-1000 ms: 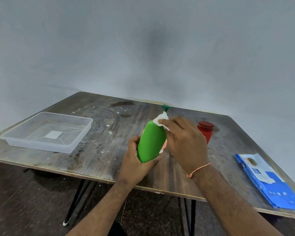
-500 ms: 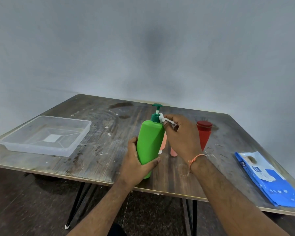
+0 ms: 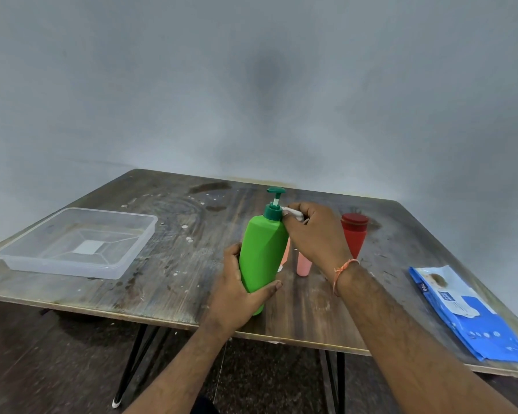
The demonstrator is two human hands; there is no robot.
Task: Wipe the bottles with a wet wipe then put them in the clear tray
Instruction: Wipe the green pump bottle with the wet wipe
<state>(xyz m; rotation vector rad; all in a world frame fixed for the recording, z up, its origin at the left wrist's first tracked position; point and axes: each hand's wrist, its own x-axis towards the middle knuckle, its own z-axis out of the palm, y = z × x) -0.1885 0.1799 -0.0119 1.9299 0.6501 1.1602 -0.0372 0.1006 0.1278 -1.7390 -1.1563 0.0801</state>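
Near the counter's (image 3: 168, 282) front edge, well right of the clear tray (image 3: 78, 243): green pump bottle (image 3: 262, 258), upright. Left hand (image 3: 237, 289) wrapped round its lower body, fingers (image 3: 269, 286) curled closed against the plastic. Right hand (image 3: 314, 231) at the dark green collar, fingers pinched shut on a bunched wet wipe (image 3: 292, 213) pressed to the neck. Just behind the green bottle: pink bottle (image 3: 304, 264) and red bottle (image 3: 353, 231), mostly hidden. Probably light, stiff, smooth plastic, slippery once damp; best gripped round the wide body, not the thin pump stem. Blue wipes pack (image 3: 467, 312) far right of the green bottle.
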